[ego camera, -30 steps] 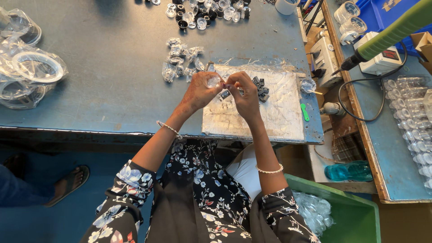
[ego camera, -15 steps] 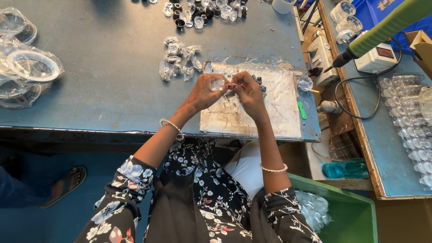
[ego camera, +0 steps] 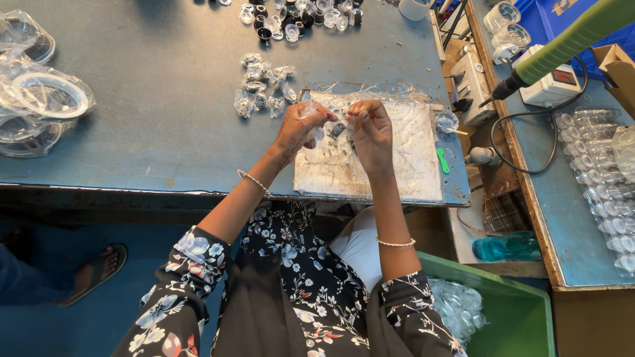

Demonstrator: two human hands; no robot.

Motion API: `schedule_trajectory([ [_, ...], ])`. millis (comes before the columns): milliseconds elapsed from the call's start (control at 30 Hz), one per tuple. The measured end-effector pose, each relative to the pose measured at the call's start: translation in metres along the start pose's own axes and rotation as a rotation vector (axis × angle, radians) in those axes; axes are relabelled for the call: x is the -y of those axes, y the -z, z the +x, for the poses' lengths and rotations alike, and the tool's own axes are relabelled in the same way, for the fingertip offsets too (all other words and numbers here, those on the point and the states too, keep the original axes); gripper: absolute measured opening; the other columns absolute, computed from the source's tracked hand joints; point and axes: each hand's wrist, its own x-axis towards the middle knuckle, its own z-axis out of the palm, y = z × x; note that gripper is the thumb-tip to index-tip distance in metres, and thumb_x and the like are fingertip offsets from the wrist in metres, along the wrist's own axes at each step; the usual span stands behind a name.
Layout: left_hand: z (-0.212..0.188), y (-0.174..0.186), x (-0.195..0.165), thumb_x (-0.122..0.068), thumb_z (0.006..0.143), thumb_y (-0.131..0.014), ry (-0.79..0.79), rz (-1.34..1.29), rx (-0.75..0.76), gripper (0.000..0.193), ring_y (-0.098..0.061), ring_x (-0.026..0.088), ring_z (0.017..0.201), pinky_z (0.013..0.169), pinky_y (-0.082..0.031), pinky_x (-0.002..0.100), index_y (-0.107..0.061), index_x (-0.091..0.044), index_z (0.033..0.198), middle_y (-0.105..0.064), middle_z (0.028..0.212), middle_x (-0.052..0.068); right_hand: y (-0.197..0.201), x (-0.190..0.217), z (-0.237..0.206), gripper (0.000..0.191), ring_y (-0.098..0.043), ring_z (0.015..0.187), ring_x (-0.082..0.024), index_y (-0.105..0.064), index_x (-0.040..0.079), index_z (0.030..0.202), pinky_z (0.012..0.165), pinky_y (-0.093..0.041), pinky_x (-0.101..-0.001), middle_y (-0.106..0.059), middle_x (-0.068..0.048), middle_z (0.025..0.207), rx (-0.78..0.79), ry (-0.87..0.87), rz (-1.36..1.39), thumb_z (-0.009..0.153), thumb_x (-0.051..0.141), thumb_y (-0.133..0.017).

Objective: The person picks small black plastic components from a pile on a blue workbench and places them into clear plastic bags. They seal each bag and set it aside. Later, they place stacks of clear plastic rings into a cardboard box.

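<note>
Clear plastic wrap [ego camera: 316,118] sits pinched between both hands over the pale work mat [ego camera: 403,165] on the blue tabletop [ego camera: 145,119]. Left hand [ego camera: 301,129] closes its grip on the wrap; right hand [ego camera: 370,129] pinches its near edge, fingers curled. More wrapped pieces [ego camera: 261,89] lie just far-left of the mat.

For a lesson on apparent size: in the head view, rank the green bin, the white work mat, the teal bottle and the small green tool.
1. White work mat
2. Green bin, partly cut off and nearer the camera, so unsure against the mat
3. Teal bottle
4. Small green tool
</note>
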Motion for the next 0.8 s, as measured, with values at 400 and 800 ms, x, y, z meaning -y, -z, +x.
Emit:
schedule_trajectory([
  [400, 0.006, 0.01, -0.003, -0.022, 0.097, -0.07, -0.021, 0.133, -0.209, 0.018, -0.048, 0.004, 0.047, 0.037, -0.036, 0.02, -0.076, -0.005, 0.096, -0.06, 0.069, 0.0, 0.027, 0.008, -0.009, 0.004, -0.052, 0.068, -0.01, -0.059, 0.012, 0.105, 0.062, -0.048, -0.0229, -0.055, 0.0, 0.079, -0.309, -0.198, 0.094, 0.102, 0.013, -0.062],
  [800, 0.019, 0.004, 0.003, -0.021, 0.095, -0.07, -0.379, 0.681, 0.135, 0.015, -0.073, 0.013, 0.095, 0.095, -0.056, 0.033, -0.075, -0.01, 0.104, -0.079, 0.099, 0.003, 0.027, -0.004, -0.011, 0.036, -0.028, 0.045, -0.001, -0.064, 0.005, 0.097, 0.036, -0.019, -0.0171, -0.036, 0.01, 0.062, -0.169, -0.784, 0.166, 0.104, 0.04, -0.055],
])
